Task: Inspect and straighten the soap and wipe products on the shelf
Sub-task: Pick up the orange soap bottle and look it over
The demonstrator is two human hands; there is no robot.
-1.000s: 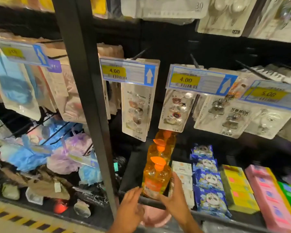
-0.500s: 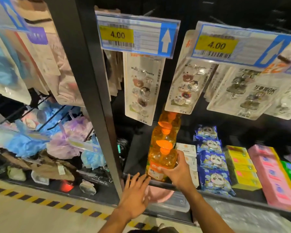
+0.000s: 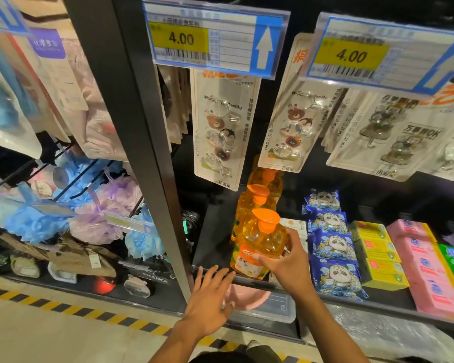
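An orange pump bottle of liquid soap [image 3: 257,244] stands at the front of a dark shelf [image 3: 212,247], first in a row of similar bottles [image 3: 254,203]. My right hand [image 3: 286,263] grips its body from the right, thumb across the label. My left hand [image 3: 210,297] is spread, fingers straight, at the shelf's front lip just left of the bottle, holding nothing. To the right lie blue panda wipe packs [image 3: 333,244], white soap boxes [image 3: 296,226], yellow boxes [image 3: 378,255] and pink packs [image 3: 425,268].
A black upright post [image 3: 131,127] divides the shelving. Hook cards [image 3: 220,132] and price tags [image 3: 210,40] hang above the bottles. Bath poufs [image 3: 100,213] fill wire racks at left. A pink bowl [image 3: 244,297] and a clear box sit on the shelf below. Hazard-striped floor edge below.
The view has drawn closer to the shelf. My right hand has taken a fuller grip round the front bottle. My left hand stays spread at the shelf lip.
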